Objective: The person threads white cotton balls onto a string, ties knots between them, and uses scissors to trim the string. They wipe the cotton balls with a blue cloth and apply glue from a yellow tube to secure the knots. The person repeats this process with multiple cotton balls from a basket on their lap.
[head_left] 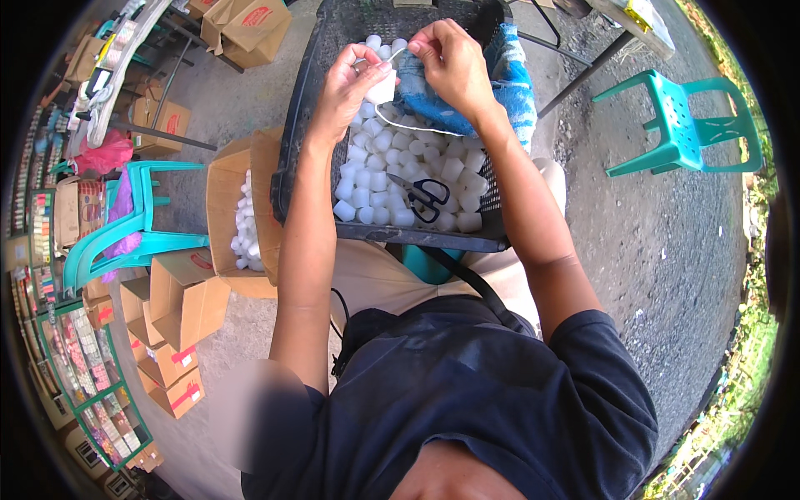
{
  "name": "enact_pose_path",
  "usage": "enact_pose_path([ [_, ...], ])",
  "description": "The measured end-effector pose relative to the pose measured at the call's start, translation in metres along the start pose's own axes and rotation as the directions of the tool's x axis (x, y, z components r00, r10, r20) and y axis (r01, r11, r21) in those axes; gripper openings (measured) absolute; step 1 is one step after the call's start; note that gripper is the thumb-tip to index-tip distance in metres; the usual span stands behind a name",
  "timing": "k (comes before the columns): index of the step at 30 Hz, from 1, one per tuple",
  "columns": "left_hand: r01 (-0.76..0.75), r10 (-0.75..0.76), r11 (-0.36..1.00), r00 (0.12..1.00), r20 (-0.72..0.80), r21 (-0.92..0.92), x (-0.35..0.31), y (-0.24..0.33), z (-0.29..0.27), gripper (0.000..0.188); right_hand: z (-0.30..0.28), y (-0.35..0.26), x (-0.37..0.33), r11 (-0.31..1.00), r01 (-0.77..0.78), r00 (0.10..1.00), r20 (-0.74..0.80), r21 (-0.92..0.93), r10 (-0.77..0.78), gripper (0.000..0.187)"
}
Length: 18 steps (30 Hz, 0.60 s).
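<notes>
Left hand [343, 90], fingers curled nearly closed, pinches a small white piece [382, 88] above the black crate [289, 158]; it looks light and smooth, perhaps slippery, so its sides seem the surest hold. Thin white cord [425, 128] beside it, likely soft and limp, suits a fingertip grip: the right hand [454, 71] pinches it, thumb against forefinger.

The left fingers [372, 77] partly hide the white piece [383, 90]; a blurred patch [258, 412] covers part of the left sleeve [322, 418].
</notes>
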<state>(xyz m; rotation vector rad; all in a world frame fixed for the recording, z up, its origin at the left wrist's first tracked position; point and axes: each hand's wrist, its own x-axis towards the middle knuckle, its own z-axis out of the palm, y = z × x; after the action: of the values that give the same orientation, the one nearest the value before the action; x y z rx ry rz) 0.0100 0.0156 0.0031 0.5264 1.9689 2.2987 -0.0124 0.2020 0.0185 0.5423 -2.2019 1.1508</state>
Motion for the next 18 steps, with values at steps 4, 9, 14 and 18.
enact_pose_path([
  [4,-0.077,0.078,0.962,0.997,0.007,0.262,0.001,-0.007,-0.006,0.017,-0.009,-0.011,-0.001,0.982,-0.157,0.987,0.057,0.106,0.151,0.013],
  [9,0.081,-0.091,0.994,0.986,-0.143,-0.069,0.003,-0.006,0.004,0.02,0.001,-0.01,-0.005,0.97,0.051,0.979,0.179,0.236,-0.095,0.009],
  [14,0.048,-0.057,0.996,0.991,-0.123,-0.073,0.001,-0.001,0.005,0.018,-0.001,-0.017,-0.004,0.968,0.19,0.966,0.145,0.163,-0.214,0.008],
  [18,-0.032,0.039,0.997,0.994,-0.104,0.064,0.005,-0.007,0.004,0.012,-0.003,-0.021,-0.005,0.985,0.101,0.985,0.122,0.141,-0.119,0.009],
])
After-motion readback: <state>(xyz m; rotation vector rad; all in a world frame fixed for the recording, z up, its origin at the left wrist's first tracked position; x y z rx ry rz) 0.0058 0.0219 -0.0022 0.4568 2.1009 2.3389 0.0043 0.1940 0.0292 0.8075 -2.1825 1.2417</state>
